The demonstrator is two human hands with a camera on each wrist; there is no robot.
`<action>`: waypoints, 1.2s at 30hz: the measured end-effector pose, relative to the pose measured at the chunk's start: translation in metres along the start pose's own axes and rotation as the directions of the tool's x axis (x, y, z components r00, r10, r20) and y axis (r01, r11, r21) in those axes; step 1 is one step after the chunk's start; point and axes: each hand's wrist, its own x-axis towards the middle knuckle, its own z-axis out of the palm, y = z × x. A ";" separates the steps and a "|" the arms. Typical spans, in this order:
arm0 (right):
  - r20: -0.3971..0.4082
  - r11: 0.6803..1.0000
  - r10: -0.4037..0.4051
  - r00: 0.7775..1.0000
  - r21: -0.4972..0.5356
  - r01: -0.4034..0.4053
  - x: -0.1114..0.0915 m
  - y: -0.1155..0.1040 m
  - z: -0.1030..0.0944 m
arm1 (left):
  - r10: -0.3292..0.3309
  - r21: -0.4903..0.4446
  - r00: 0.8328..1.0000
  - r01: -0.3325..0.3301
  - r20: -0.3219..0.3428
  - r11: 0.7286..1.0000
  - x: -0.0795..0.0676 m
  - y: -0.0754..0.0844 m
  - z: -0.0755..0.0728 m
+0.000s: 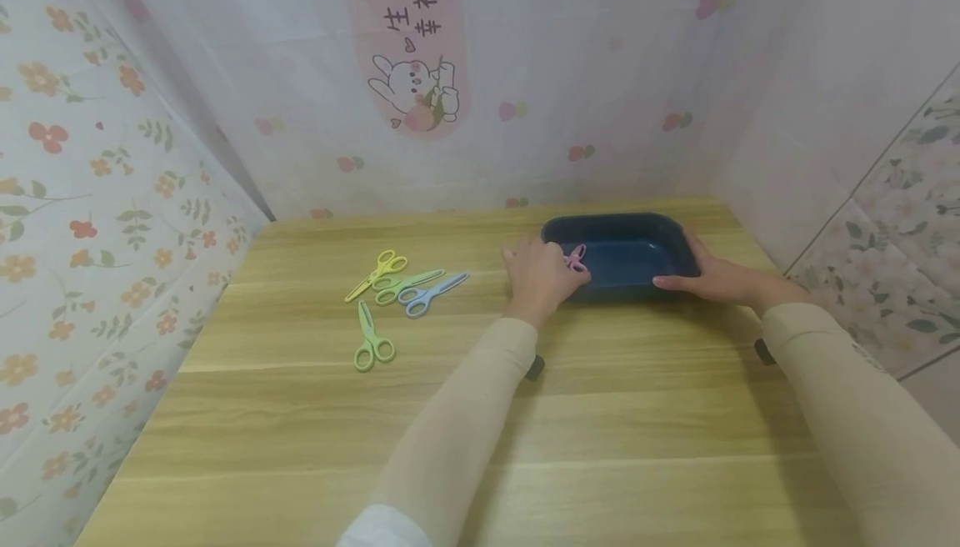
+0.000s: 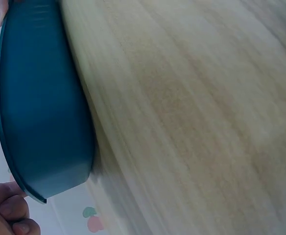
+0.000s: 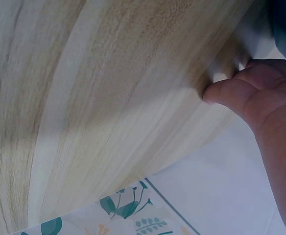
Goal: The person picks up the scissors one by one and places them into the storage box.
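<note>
A dark blue plastic tub (image 1: 633, 259) stands at the back right of the table. My left hand (image 1: 542, 276) is at its left end, thumb and index finger pinching a pair of pink scissors (image 1: 576, 258) whose handles show over the tub's inside. The rest of these scissors is hidden by the fingers. In the left wrist view, curled fingers (image 2: 13, 208) sit right at the tub's corner. My right hand (image 1: 720, 276) grips the tub's right end, thumb over the near rim and the other fingers along the outer side.
To the left lie yellow scissors (image 1: 377, 273), green scissors (image 1: 405, 284) and blue scissors (image 1: 431, 293) close together, with another green pair (image 1: 371, 343) nearer me. Patterned cloth (image 1: 615, 97) hangs behind the wooden table (image 1: 637, 447) and along both sides.
</note>
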 end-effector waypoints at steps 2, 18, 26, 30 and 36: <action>0.002 1.000 0.003 1.000 -0.003 -0.003 0.001 0.001 0.001 | 0.000 -0.007 1.000 0.000 0.004 1.000 -0.001 -0.001 0.001; -0.012 1.000 0.003 1.000 -0.022 -0.003 -0.001 -0.002 0.003 | 0.001 -0.054 1.000 -0.001 0.014 0.999 0.009 -0.005 -0.016; -0.007 0.999 0.005 1.000 -0.032 -0.005 -0.002 -0.002 0.002 | -0.025 -0.075 1.000 0.025 0.001 0.997 0.016 -0.027 -0.030; -0.002 0.999 0.001 1.000 -0.035 -0.001 -0.002 -0.003 0.001 | -0.054 -0.070 0.999 0.054 0.008 0.996 0.018 -0.037 -0.042; 0.003 1.000 -0.002 1.000 -0.029 0.002 -0.003 -0.006 0.001 | -0.082 -0.098 0.997 0.081 -0.001 0.992 0.019 -0.059 -0.055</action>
